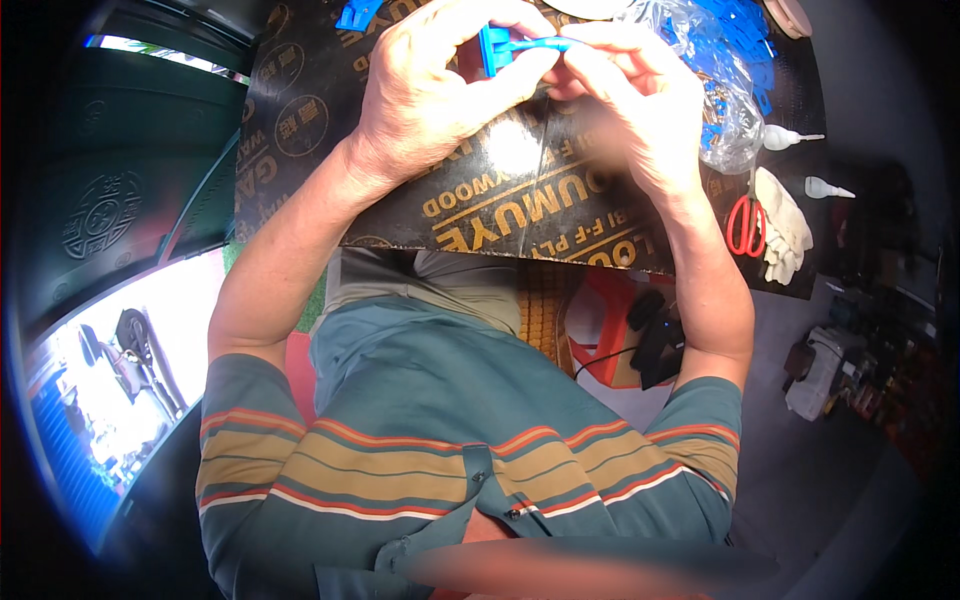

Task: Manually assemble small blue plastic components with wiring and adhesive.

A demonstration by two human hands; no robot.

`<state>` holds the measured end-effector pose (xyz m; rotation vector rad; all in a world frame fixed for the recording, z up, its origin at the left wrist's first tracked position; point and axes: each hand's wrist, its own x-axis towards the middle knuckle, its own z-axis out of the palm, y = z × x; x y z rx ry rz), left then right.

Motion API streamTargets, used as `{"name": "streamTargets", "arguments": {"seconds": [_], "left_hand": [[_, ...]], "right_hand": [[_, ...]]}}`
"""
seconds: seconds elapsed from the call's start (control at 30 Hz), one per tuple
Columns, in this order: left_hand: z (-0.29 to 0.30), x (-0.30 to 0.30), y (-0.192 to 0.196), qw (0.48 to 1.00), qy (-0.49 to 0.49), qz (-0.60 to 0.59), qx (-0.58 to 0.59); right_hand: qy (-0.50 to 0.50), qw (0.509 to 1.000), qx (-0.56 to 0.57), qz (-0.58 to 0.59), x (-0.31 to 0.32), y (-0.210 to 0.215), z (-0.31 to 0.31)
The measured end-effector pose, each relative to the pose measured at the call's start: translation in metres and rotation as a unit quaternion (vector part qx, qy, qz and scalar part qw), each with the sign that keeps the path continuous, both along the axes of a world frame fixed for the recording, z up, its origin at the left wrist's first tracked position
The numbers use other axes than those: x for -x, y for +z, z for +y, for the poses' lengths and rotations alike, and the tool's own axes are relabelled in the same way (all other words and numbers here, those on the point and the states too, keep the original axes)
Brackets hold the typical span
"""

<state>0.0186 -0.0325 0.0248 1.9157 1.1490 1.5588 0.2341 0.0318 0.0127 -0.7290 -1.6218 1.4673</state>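
Observation:
Both my hands meet over the far part of a dark plywood table (400, 215). Between them is a blue plastic part (495, 52) with a wide flat end and a thin stem pointing right. My left hand (425, 85) is closed around the wide end, thumb below and fingers above. The fingertips of my right hand (640, 95) pinch at the tip of the stem. Whether the right fingers also hold a second small piece, I cannot make out.
A clear plastic bag (735, 140) and a heap of blue parts (735, 40) lie right of my hands. Nearer are red-handled scissors (745, 225), white gloves (785, 225) and two small white nozzle bottles (790, 137). Another blue piece (358, 14) rests at the far left.

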Motion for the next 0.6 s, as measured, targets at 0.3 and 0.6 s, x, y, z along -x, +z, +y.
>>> {"name": "streamTargets", "arguments": {"seconds": [0.3,0.6], "left_hand": [[0.000,0.001,0.003,1.000,0.020,0.014,-0.011],[-0.002,0.001,0.004,0.998,0.034,0.045,-0.008]], "right_hand": [[0.001,1.000,0.011,-0.002,0.002,0.009,-0.004],[0.005,1.000,-0.002,-0.001,-0.001,0.004,-0.003]]}}
